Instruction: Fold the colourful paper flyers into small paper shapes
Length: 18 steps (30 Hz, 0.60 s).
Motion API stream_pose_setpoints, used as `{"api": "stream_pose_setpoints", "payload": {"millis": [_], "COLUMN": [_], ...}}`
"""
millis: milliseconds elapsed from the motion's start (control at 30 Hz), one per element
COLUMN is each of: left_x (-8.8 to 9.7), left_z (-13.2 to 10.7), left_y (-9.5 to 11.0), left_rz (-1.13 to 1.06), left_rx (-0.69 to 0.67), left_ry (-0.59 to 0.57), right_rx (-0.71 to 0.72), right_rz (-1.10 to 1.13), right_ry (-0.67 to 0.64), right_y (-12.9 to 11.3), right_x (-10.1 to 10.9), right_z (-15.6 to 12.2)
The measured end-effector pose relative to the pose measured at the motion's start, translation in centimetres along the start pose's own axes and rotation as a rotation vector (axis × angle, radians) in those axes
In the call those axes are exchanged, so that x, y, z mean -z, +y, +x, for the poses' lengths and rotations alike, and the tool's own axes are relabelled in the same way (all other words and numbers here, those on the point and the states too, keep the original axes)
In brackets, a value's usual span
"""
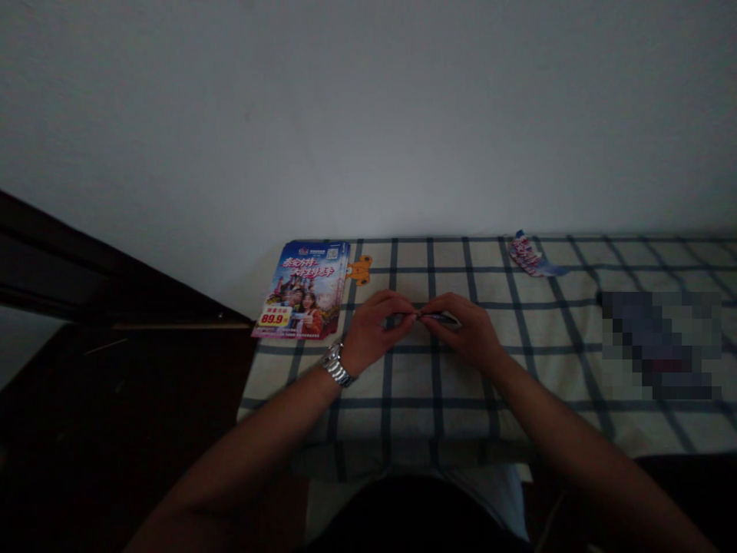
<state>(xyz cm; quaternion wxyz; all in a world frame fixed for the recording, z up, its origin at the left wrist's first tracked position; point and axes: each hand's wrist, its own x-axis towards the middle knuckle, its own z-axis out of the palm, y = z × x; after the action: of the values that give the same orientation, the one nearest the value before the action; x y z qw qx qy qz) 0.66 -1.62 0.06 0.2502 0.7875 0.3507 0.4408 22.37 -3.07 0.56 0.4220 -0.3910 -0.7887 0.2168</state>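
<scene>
Both my hands meet over the middle of a checked tablecloth (pixel 414 384). My left hand (pixel 374 330), with a metal watch (pixel 337 365) on its wrist, pinches one end of a small folded piece of paper (pixel 441 316). My right hand (pixel 469 330) is closed round the other end of the same piece. The paper is narrow and dark in this dim light, and its print cannot be read. A stack of colourful flyers (pixel 302 290) lies to the left of my left hand, near the table's left edge.
A small folded flyer piece (pixel 530 255) lies at the back right by the wall. An orange bear-shaped mark (pixel 360 270) shows beside the flyer stack. A blurred-out dark patch (pixel 662 346) sits at the right. Dark wooden furniture (pixel 115 369) stands left of the table.
</scene>
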Motion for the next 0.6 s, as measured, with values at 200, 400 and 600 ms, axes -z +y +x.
{"api": "stream_pose_setpoints", "payload": {"millis": [200, 400, 600], "left_x": [0.22, 0.13, -0.01], "left_z": [0.09, 0.14, 0.00], "left_y": [0.08, 0.55, 0.19], "left_rz": [0.011, 0.050, 0.068], "left_rx": [-0.005, -0.012, -0.045], "left_ry": [-0.001, -0.023, -0.032], "right_rx": [0.023, 0.032, 0.034], "right_rz": [0.003, 0.000, 0.010], "right_ry": [0.020, 0.014, -0.001], "right_y": [0.14, 0.24, 0.39], "right_x": [0.13, 0.06, -0.09], "right_z": [-0.04, -0.09, -0.20]}}
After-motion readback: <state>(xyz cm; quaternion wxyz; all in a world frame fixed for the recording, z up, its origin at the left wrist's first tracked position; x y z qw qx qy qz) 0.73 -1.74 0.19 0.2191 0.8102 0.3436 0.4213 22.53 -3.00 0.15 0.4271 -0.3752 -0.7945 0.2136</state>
